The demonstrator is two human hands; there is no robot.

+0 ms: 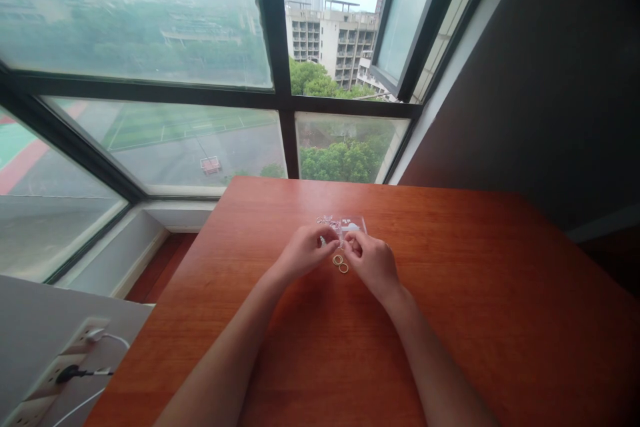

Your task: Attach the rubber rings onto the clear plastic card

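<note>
Head view: two bare hands meet at the middle of a wooden table beside a high window.
Left hand (304, 251): curled, fingertips pinched toward the right hand; what it grips is too small to tell.
Right hand (373, 261): curled likewise, thumb and forefinger closed on something tiny between the two hands.
Rings (341, 263): two small yellowish hoops, thin and round, lying flat and side by side on the table, just below the meeting fingertips and touching or nearly touching each other.
Key relation: the rings lie directly between the hands, on their near side; both hands are about equally close.
Clear packet (345, 223): a small glossy, see-through packet with pale bits inside, just beyond the fingers on the far side, long axis running left to right.
Table (475, 293): smooth reddish-brown wood grain, flat.
Window (280, 80): dark frames, hazy glass, buildings and trees beyond.
Power strip (60, 367): white, at near left, with a white cable and a dark plug.
</note>
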